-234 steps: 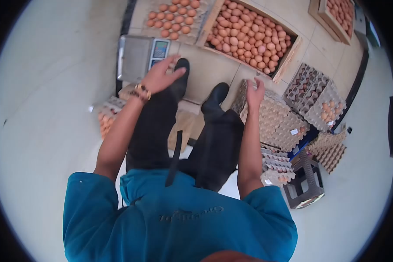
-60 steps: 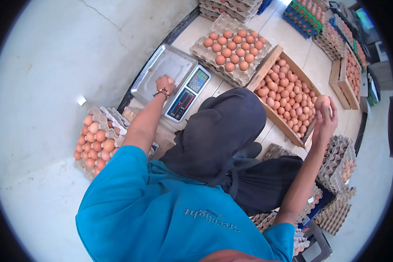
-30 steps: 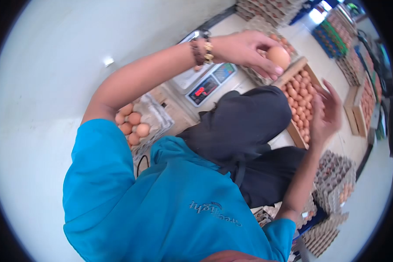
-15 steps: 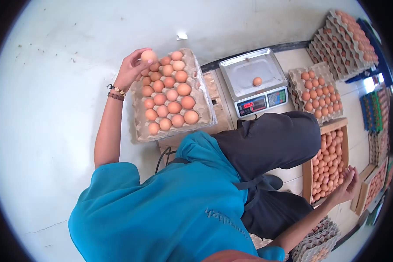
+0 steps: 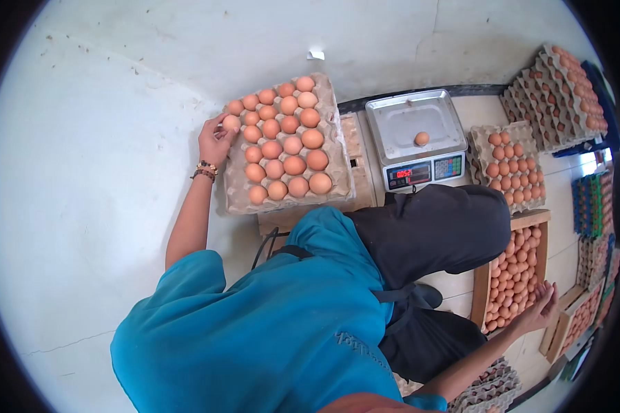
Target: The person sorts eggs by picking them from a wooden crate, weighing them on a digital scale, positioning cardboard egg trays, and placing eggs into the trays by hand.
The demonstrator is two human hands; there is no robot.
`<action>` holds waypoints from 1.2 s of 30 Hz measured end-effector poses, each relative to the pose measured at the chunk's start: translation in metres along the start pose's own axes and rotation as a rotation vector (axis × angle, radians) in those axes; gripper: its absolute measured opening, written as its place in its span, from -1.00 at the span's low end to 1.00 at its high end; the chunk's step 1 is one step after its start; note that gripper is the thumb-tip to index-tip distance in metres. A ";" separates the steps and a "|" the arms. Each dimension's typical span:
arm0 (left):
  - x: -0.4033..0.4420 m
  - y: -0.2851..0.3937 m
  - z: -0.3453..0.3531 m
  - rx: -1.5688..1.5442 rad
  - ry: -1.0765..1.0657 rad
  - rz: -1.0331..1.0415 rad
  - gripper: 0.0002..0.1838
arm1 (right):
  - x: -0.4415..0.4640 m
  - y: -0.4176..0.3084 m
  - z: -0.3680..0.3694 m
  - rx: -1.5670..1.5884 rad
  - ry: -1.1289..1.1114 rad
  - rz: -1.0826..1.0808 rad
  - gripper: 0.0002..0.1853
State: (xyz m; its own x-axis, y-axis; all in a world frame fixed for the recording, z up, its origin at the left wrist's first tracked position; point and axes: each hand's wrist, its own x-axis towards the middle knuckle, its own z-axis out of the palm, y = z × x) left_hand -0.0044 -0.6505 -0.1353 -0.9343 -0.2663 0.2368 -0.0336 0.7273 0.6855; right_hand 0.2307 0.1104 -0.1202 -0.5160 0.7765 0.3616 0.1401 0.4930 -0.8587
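- At the upper left of the frame, the left hand [image 5: 215, 141] grasped a brown egg [image 5: 231, 123] between thumb and fingertips, at the outer edge of a pulp tray [image 5: 235, 194] well filled with eggs. The egg looked light, stiff, smooth and easily cracked; a soft hold around its widest part would have suited it best.
- The tray looked light and somewhat bendy, so the load was best supported from beneath, by two opposite sides.
- Low in the centre, the teal shirt [image 5: 255, 323] bore dark slanting lettering, too distorted to read fully.
- At the upper centre-right, a digital scale [image 5: 401, 124] had a single egg [image 5: 421, 138] on its metal pan, which looked slick enough to let it roll. The red display seemed to read 0.052; no brand was legible.
- Further right, a part-filled tray [image 5: 536, 197] lay near a wooden crate [image 5: 481, 297] of loose eggs.
- At the lower right, the right hand [image 5: 541, 311] was half-open beside the crate, with nothing visible in its grasp.
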 end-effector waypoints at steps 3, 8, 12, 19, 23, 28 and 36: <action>0.005 -0.001 0.001 0.046 -0.031 0.039 -0.52 | 0.001 0.003 -0.006 0.018 0.005 0.026 -0.67; 0.013 -0.016 0.001 0.080 -0.078 0.039 -0.51 | -0.002 0.006 -0.013 0.017 0.001 0.035 -0.67; 0.021 0.030 0.001 0.298 0.022 0.167 -0.49 | -0.001 0.016 -0.016 0.002 -0.006 0.023 -0.68; 0.040 0.247 0.130 -0.051 -0.377 0.795 -0.58 | -0.001 0.017 -0.014 -0.017 0.049 0.017 -0.71; 0.032 0.291 0.289 0.117 -0.883 0.962 -0.59 | -0.003 0.013 -0.014 0.022 0.076 0.046 -0.73; 0.016 0.221 0.478 0.531 -1.027 0.767 -0.37 | -0.009 -0.006 -0.017 -0.044 0.142 0.071 -0.77; -0.024 0.156 0.520 0.375 -0.914 0.354 -0.43 | -0.010 0.010 -0.028 -0.115 0.138 0.118 -0.75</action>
State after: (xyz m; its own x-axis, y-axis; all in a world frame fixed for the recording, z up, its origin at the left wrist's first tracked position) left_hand -0.1720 -0.2022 -0.3919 -0.8193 0.4655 -0.3347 0.3321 0.8612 0.3847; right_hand 0.2608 0.1184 -0.1222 -0.3708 0.8741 0.3139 0.2923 0.4306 -0.8539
